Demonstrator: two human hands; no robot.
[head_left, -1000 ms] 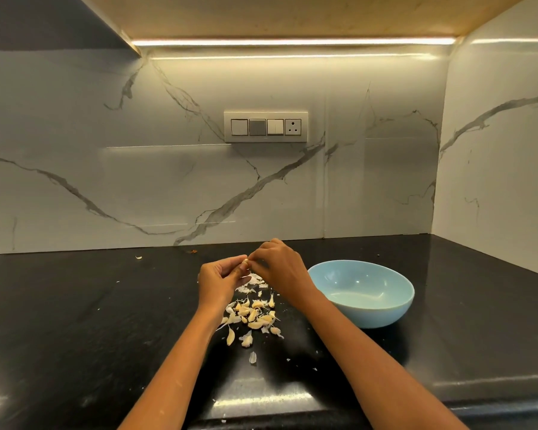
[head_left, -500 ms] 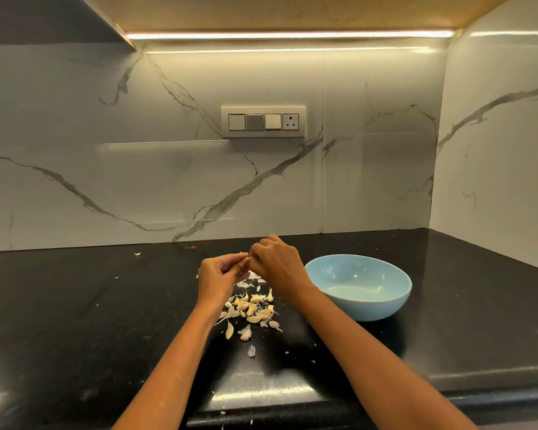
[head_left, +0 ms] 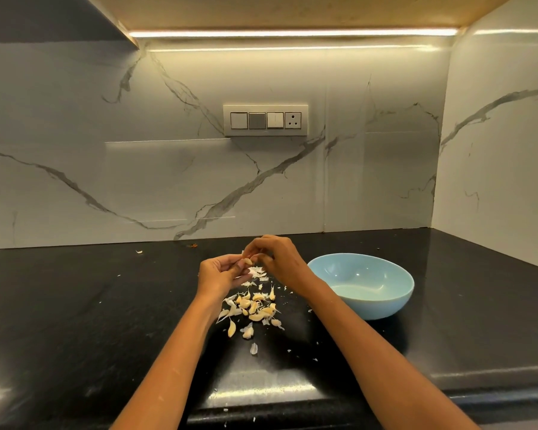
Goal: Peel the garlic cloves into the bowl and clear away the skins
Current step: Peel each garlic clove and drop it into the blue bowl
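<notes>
Seeing black counter (head_left: 75, 321) first, then light blue bowl (head_left: 362, 285) at right; my left hand (head_left: 219, 274) and right hand (head_left: 278, 259) both pinch one garlic clove (head_left: 248, 261) above the pile of cloves and skins (head_left: 252, 308), just left of the bowl

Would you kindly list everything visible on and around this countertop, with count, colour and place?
Garlic clove: one, pale yellow, pinched between both hands.
Garlic pile: many cloves and skins, yellow-white, counter centre.
Bowl: one, light blue, right of pile, looks empty.
Countertop: one, black, flecked with skin scraps.
Switch panel: one, white, marble back wall.
Light strip: one, warm white, under cabinet.
Left hand: holds clove.
Right hand: peels it.
</notes>
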